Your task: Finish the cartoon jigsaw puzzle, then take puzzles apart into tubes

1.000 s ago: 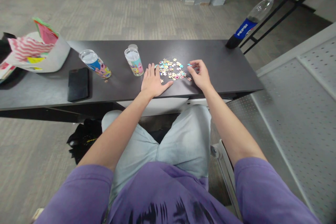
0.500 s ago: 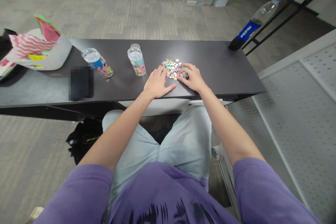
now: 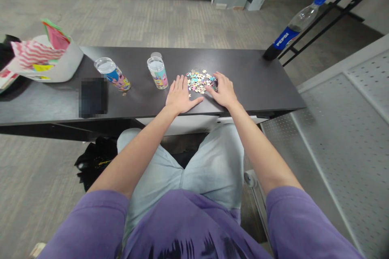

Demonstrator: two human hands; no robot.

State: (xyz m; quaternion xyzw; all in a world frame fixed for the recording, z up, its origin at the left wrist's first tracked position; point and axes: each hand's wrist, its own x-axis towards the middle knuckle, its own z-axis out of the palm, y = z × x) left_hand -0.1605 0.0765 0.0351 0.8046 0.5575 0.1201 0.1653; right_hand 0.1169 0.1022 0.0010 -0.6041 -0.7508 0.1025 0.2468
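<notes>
A heap of small colourful jigsaw puzzle pieces [image 3: 199, 81] lies on the dark table [image 3: 249, 77]. My left hand [image 3: 178, 96] rests flat at the heap's left edge, fingers stretched forward and thumb pointing right. At the right edge is my right hand [image 3: 224, 91], its fingers curved and thumb apart, touching the outer pieces; I see nothing held in it. One loose piece [image 3: 190, 95] sits near my left thumb. Left of my left hand stands a clear-topped cylindrical container [image 3: 159, 76] with a colourful printed wrap, and a round clear lid [image 3: 156, 55] shows behind it.
Farther left is a second printed container [image 3: 117, 77], beside a dark blurred-out object [image 3: 92, 97]. A white basket [image 3: 68, 62] with striped and coloured packets is at the left end. The Pepsi bottle [image 3: 284, 38] stands at the far right corner near a black metal frame [image 3: 326, 16].
My left fingers have drawn left off the pieces and closer together. My right hand has shifted slightly right, its thumb and fingers wider apart. More of the heap shows between my hands.
</notes>
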